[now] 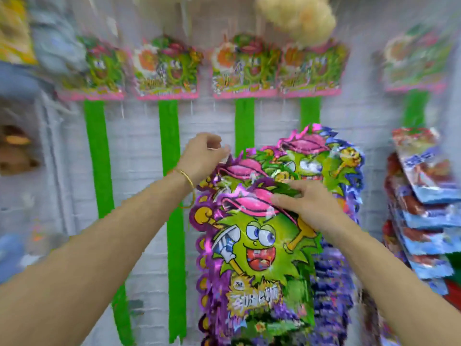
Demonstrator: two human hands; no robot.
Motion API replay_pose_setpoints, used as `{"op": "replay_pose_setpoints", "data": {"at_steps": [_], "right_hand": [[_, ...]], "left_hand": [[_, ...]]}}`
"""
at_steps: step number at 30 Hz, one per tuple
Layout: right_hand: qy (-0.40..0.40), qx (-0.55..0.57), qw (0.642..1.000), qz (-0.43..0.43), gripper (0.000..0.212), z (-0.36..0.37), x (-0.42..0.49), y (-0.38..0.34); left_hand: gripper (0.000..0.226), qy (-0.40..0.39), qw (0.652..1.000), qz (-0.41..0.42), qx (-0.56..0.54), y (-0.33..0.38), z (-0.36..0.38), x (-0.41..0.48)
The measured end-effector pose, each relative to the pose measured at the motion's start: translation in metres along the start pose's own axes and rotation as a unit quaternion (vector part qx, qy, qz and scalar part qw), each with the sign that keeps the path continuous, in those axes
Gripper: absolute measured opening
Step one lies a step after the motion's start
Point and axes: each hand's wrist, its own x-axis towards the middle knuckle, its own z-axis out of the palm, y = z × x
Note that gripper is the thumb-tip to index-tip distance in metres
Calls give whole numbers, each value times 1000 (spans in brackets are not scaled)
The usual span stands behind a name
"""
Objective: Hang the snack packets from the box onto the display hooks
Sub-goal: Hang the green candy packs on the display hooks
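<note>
A thick stack of purple-edged snack packets (pixel 257 248) with a green cartoon face hangs in front of a white grid wall. A second stack of the same packets (pixel 321 156) hangs just behind and to the right. My left hand (pixel 203 156) is raised at the top left corner of the front stack, fingers pinched near a small metal hook tip. My right hand (pixel 306 203) lies flat with fingers spread on the pink hat printed on the front packet. The box is not in view.
Green strips (pixel 172 136) run down the white grid wall. A row of pink-edged green packets (pixel 244 68) hangs above. Blue and red packets (pixel 426 203) hang at the right. A pale fluffy item (pixel 299 16) hangs at the top.
</note>
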Motion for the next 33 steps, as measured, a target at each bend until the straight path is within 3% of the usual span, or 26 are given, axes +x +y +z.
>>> {"op": "replay_pose_setpoints", "data": {"at_steps": [5, 9, 12, 17, 21, 33], "right_hand": [[45, -50, 996, -57, 26, -21, 55, -27], [75, -127, 987, -69, 42, -25, 89, -35], [107, -209, 970, -64, 36, -22, 106, -48], [141, -250, 956, -62, 24, -14, 119, -67], [163, -266, 948, -58, 23, -10, 124, -68], [182, -308, 933, -44, 28, 0, 128, -66]], "left_hand": [[33, 13, 1000, -21, -14, 18, 25, 68], [9, -8, 992, -71, -108, 19, 26, 82], [24, -49, 987, -81, -132, 26, 18, 86], [29, -78, 995, -55, -4, 43, 12, 89], [34, -94, 994, -61, -1, 49, 12, 89], [31, -42, 987, -144, -48, 52, 19, 86]]}}
